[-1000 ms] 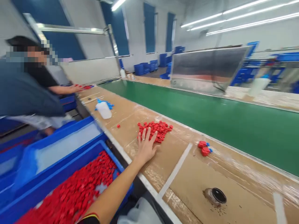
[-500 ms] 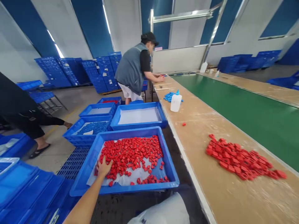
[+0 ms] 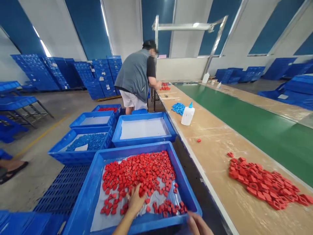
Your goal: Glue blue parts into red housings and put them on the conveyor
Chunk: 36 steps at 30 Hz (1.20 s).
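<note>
A blue tray (image 3: 84,195) lined with white sheet holds a spread of small red plastic pieces (image 3: 144,166). My left hand (image 3: 135,200) is down among them, its fingers curled round a few pieces; the fingertips are partly hidden. At the tray's near right corner, my right hand (image 3: 199,224) comes in from the bottom edge, slightly blurred. Its visible fingers are stretched out beside the rim, with nothing seen in them; whether they touch it I cannot tell. To the right, a heap of red pieces (image 3: 264,184) lies on the brown worktable (image 3: 210,163).
Behind stands a blue tray (image 3: 144,140) lined with white sheet; left of it, another tray holds blue pieces (image 3: 89,142). A white bottle (image 3: 187,116) and blue pieces (image 3: 178,108) are on the table, beside a green belt (image 3: 234,114). A co-worker (image 3: 137,71) bends over the far end.
My left hand has moved right, from the tray's left side into the middle of the red pieces. My right hand has come into view. The view has shifted, and the person at left has mostly left it.
</note>
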### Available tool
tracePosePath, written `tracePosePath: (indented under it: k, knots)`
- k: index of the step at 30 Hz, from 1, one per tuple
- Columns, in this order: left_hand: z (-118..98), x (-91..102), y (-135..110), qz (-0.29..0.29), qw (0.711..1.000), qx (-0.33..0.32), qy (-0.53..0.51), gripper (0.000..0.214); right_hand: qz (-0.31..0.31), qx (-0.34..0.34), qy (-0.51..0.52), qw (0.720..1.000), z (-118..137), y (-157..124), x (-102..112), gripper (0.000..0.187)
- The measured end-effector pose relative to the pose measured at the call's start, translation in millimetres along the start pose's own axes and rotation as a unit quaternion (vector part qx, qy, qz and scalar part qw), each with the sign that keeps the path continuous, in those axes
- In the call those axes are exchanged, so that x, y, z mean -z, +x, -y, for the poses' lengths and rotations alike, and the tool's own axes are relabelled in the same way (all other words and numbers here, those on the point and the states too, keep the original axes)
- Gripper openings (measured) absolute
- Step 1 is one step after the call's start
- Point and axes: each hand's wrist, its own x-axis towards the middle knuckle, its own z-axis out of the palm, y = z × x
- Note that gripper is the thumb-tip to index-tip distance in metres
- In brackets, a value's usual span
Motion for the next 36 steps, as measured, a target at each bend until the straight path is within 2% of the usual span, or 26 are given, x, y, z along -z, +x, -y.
tracePosePath:
  k: [2, 5, 9, 13, 15, 17, 22, 29, 31, 33, 36]
  knots:
    - [7.5, 0.1, -1.5, 0.038, 0.996, -0.075, -0.017, 0.05, 0.097, 0.058, -0.026, 0.993, 6.8, 31.2, -22.9, 0.048]
    - [17.3, 16.4, 12.3, 0.029, 0.991, -0.127, -0.026, 0.046, 0.135, 0.076, -0.075, 0.985, 10.9, 91.4, -57.5, 0.048]
    - [23.8, 40.9, 60.6, -0.03, 0.995, -0.096, 0.008, 0.056, 0.17, 0.054, -0.151, 0.972, 8.9, 160.9, -101.6, 0.054]
    - [11.7, 36.8, 107.8, -0.015, 0.997, -0.066, 0.041, 0.064, 0.194, 0.023, -0.215, 0.957, 14.6, 192.3, -141.6, 0.055]
    - [2.0, 26.8, 116.3, -0.007, 0.997, -0.057, 0.05, 0.068, 0.196, 0.021, -0.239, 0.951, 20.2, 191.5, -154.7, 0.05]
    - [-5.1, 16.9, 111.1, -0.001, 0.997, -0.056, 0.052, 0.07, 0.198, 0.033, -0.252, 0.947, 25.2, 181.0, -159.6, 0.045]
    - [-4.3, 5.1, 59.7, 0.038, 0.994, -0.095, 0.048, 0.052, 0.232, 0.082, -0.232, 0.941, 32.4, 139.0, -142.6, 0.035]
    - [5.8, 13.6, -6.0, 0.117, 0.981, -0.154, 0.007, 0.036, 0.332, 0.126, -0.135, 0.925, 37.6, 100.2, -109.0, 0.033]
    - [10.1, 19.9, -17.8, 0.159, 0.973, -0.168, -0.015, 0.035, 0.359, 0.114, -0.116, 0.919, 34.6, 93.2, -99.0, 0.039]
    - [16.0, 26.0, -24.6, 0.188, 0.967, -0.167, -0.031, 0.035, 0.358, 0.082, -0.113, 0.923, 28.3, 88.7, -89.5, 0.046]
    - [24.3, 29.5, -22.3, 0.162, 0.979, -0.118, -0.027, 0.045, 0.287, -0.006, -0.155, 0.945, 15.3, 86.1, -81.0, 0.049]
